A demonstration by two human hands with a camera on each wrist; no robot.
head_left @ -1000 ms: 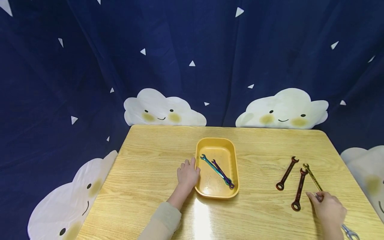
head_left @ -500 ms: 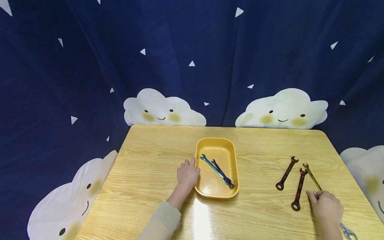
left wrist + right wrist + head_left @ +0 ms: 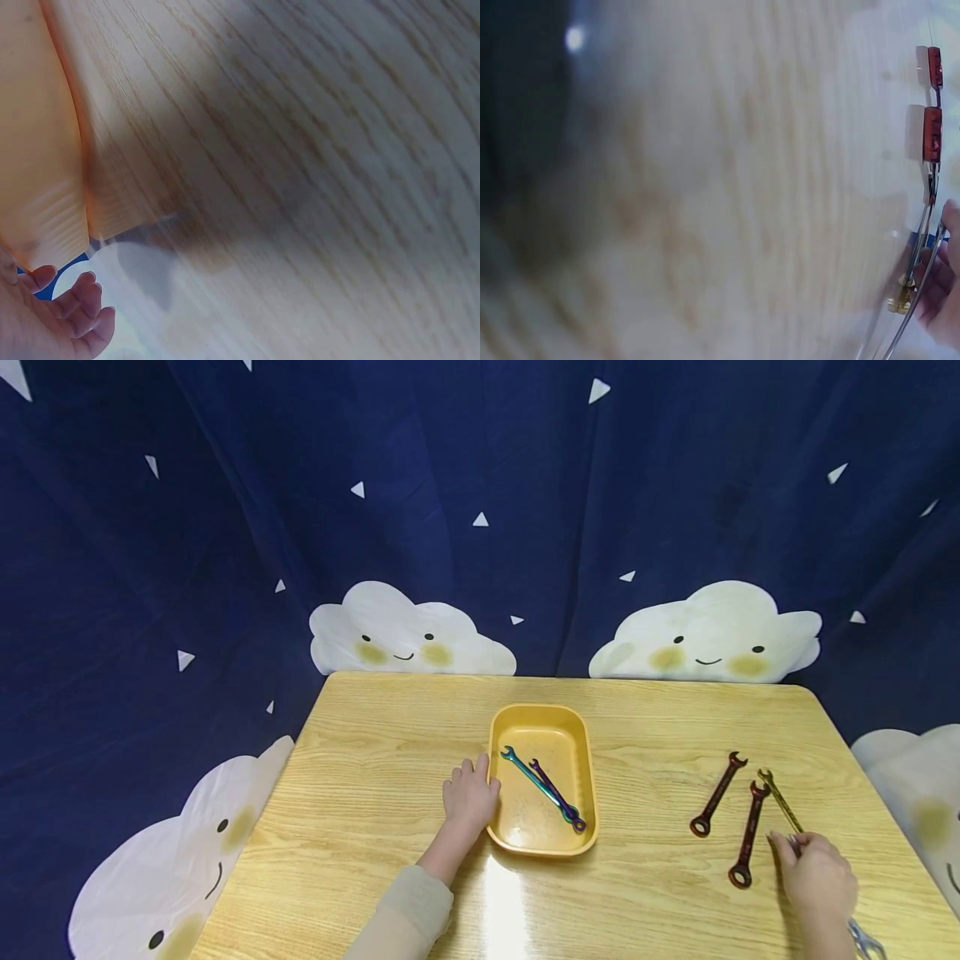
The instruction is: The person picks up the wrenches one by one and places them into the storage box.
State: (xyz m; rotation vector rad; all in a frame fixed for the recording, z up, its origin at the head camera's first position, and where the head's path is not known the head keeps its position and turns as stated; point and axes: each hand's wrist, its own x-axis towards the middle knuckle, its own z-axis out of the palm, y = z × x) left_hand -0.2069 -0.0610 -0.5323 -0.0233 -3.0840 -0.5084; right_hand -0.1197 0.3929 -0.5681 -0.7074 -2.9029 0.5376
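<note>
My left hand [image 3: 470, 793] rests at the left rim of a yellow tray [image 3: 591, 810], its fingers loosely bent. The left wrist view also has these fingers [image 3: 90, 300] beside the tray wall [image 3: 45, 150]. A teal combination wrench [image 3: 528, 774] and a purple one [image 3: 550, 787] lie crossed in the tray. At the right, my right hand [image 3: 819, 877] pinches a silver wrench [image 3: 866, 939], whose middle it covers. Just beyond those fingers lies a gold wrench [image 3: 782, 806], its near end hidden in the head view; its gold ring end [image 3: 902, 298] shows in the right wrist view.
Two dark red wrenches [image 3: 717, 795] lie left of the right hand, the nearer red wrench [image 3: 748, 835] close beside the thumb. The wooden table [image 3: 390, 727] ends at a dark blue curtain [image 3: 480, 460] with cloud prints.
My right hand has shifted slightly left with the silver wrench, whose visible end has moved left too. The left hand, the tray and the other wrenches have stayed in place.
</note>
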